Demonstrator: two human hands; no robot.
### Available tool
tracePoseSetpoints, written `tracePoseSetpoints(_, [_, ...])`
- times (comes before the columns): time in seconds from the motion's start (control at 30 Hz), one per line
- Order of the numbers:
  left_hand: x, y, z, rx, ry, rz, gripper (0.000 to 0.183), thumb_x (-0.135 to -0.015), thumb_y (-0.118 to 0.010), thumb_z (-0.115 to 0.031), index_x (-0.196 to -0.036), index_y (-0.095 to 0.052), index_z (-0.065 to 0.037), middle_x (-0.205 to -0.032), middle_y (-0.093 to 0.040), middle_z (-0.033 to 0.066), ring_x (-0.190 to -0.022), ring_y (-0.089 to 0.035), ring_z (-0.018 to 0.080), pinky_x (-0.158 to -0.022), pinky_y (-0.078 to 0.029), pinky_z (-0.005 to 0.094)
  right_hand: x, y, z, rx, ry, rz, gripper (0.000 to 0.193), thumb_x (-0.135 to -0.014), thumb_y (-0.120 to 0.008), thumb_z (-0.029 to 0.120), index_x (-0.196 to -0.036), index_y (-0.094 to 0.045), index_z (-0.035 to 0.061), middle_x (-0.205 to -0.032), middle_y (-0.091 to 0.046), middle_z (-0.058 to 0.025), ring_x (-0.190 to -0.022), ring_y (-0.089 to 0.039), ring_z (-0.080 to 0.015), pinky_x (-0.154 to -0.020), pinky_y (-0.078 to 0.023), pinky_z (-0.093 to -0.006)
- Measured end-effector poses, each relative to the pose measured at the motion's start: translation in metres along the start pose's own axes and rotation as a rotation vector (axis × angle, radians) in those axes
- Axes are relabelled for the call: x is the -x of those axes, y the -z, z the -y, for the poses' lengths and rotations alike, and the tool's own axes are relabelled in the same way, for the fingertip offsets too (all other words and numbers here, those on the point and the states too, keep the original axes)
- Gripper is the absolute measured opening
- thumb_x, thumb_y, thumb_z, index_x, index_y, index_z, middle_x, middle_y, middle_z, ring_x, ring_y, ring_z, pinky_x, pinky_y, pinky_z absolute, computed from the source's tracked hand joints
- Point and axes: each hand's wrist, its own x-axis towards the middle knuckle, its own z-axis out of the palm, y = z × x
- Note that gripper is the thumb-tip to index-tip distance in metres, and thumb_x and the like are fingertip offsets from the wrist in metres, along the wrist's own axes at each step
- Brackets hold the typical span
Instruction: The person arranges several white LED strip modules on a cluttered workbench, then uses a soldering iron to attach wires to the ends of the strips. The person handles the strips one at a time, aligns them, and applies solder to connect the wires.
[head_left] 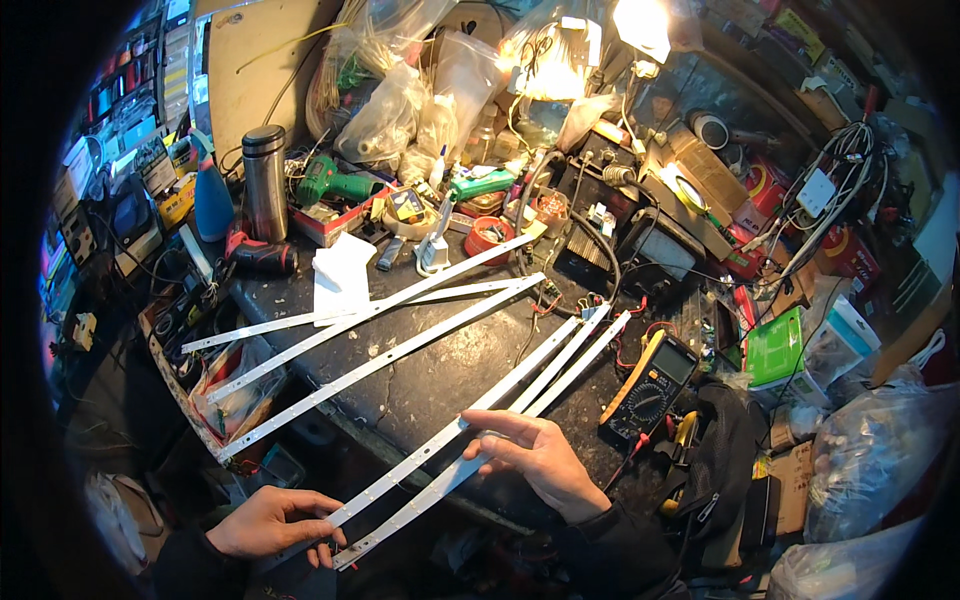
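My left hand (275, 522) pinches the near end of a long white LED strip (405, 468), which slants up and right across the bench. My right hand (540, 462) hovers farther along it, fingers loosely stretched, the index fingertip at the strip's edge. A second LED strip (425, 500) runs beside it, its near end next to my left fingertips. Another shorter-looking length of strip (590, 362) lies to the right. Three more LED strips (385, 357) lie slanted on the left of the bench, two of them crossing.
A yellow-and-black multimeter (650, 385) lies right of the strips. White paper (342, 275), a steel flask (265, 180), a red-and-black power tool (260, 250) and a green glue gun or drill (335, 182) line the back left. The dark bench (390, 395) has a worn front edge.
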Motion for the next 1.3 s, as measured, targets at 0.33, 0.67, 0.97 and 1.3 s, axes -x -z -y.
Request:
tracePoseSetpoints(0.33, [-0.001,-0.003,-0.002,-0.007,0.018,0.022,0.04,-0.113,-0.06,-0.008,-0.15,-0.057,0.006,-0.121,-0.076,0.019,-0.099,-0.078,0.0217,-0.088,-0.065,0.0331,0.002,0.0,0.004,0.059,-0.023,-0.026,0.048,-0.107,-0.07,0.012,-0.151,-0.059,-0.0057,-0.126,-0.074,-0.0154,-0.109,-0.074,-0.0167,-0.089,-0.062,-0.0277])
tracePoseSetpoints(0.67, [0.045,0.015,0.016,0.009,-0.052,-0.008,0.044,-0.117,-0.048,-0.011,-0.158,-0.051,0.005,-0.133,-0.073,0.022,-0.109,-0.078,0.0228,-0.093,-0.065,0.0312,-0.006,-0.002,-0.003,0.052,0.082,-0.268,0.051,-0.101,-0.071,0.005,-0.147,-0.058,-0.0132,-0.122,-0.073,-0.0169,-0.099,-0.072,-0.016,-0.076,-0.059,-0.0236])
tracePoseSetpoints(0.97, [0.083,0.017,0.012,0.011,-0.05,-0.093,0.044,-0.116,-0.046,-0.009,-0.158,-0.052,0.003,-0.127,-0.076,0.0186,-0.097,-0.08,0.019,-0.085,-0.067,0.0318,-0.008,0.003,-0.008,0.053,0.101,-0.261,0.053,-0.1,-0.07,0.002,-0.149,-0.056,-0.0127,-0.144,-0.067,-0.02,-0.1,-0.069,-0.0152,-0.073,-0.057,-0.0211])
tracePoseSetpoints(1.3, [0.085,0.02,0.012,-0.004,-0.091,-0.034,0.044,-0.118,-0.045,-0.011,-0.159,-0.051,0.001,-0.133,-0.074,0.0178,-0.101,-0.08,0.0194,-0.088,-0.067,0.0297,-0.008,0.0,-0.01,0.061,0.131,-0.292,0.049,-0.101,-0.071,0.003,-0.146,-0.06,-0.0116,-0.132,-0.07,-0.0159,-0.096,-0.07,-0.0137,-0.07,-0.054,-0.019])
